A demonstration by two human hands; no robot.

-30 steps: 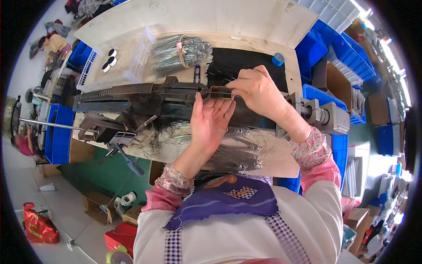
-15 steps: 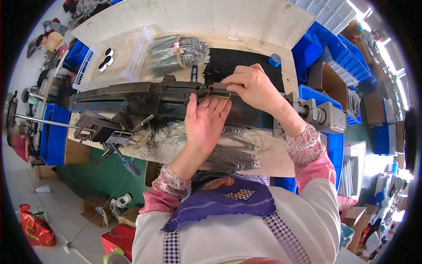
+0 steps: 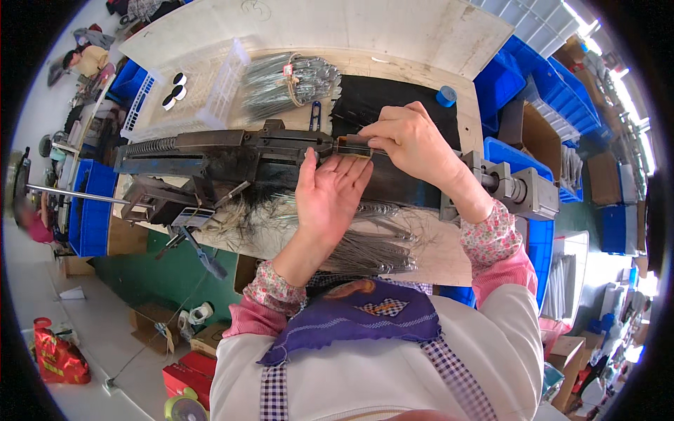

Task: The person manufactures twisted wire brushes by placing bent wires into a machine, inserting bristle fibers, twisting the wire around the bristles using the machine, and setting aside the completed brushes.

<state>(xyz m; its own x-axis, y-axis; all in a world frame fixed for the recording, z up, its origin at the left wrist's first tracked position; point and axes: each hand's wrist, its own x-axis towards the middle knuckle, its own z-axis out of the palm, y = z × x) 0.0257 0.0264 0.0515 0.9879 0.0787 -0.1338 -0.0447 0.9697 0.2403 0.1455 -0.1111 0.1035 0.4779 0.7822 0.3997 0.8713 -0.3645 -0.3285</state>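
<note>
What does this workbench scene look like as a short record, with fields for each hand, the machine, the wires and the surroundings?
left hand: left hand open, palm up, fingertips at a small brown strip
right hand: right hand pinching the strip from above
machine: long dark metal machine across the wooden bench
wires: tied wire bundle behind; loose wires in front
surroundings: blue bins at right, white tray at left

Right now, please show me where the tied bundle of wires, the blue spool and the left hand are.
tied bundle of wires point(image 3: 291, 78), head view, on the middle by its tie.
blue spool point(image 3: 445, 96), head view, on its top.
left hand point(image 3: 330, 193), head view, on the open palm.
</note>
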